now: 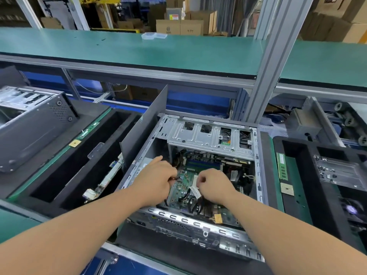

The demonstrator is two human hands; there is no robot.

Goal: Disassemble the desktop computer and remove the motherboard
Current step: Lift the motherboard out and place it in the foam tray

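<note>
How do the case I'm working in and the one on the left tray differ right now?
The open case lies with its open side up, motherboard and cables exposed; the left case shows a closed dark panel. Both hands, left hand and right hand, work inside the open case; nothing touches the left one. Both rest on black foam trays.

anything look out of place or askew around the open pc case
One thing: a long green circuit board leans tilted against the black foam tray left of the open grey metal computer case, not lying flat. Inside the case, loose black cables sprawl over the green motherboard.
</note>
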